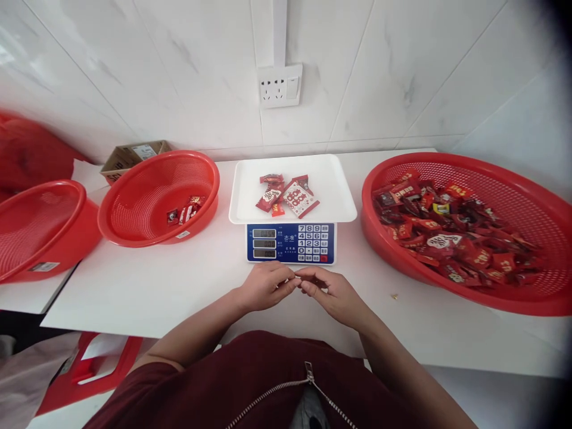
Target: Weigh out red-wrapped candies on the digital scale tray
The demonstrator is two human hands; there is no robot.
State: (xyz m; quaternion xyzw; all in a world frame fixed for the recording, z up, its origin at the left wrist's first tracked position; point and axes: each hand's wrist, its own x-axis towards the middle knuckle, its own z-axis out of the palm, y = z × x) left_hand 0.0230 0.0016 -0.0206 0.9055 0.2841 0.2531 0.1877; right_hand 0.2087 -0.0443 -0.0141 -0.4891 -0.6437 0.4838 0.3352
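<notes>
My left hand and my right hand meet at the fingertips, just in front of the digital scale. Both are closed in a pinch, thumb against fingers; whatever may be between the fingertips is hidden. On the scale's white tray lies a small cluster of wrapped sweets in red and white wrappers. A flat square red-and-white packet rests among them. The scale's display is dim, and its keypad faces me.
To the right stands a large red basket heaped with wrapped sweets. A smaller red basket on the left holds several. Another red basket and a cardboard box are farther left. A tiny gold-coloured bit lies on the table.
</notes>
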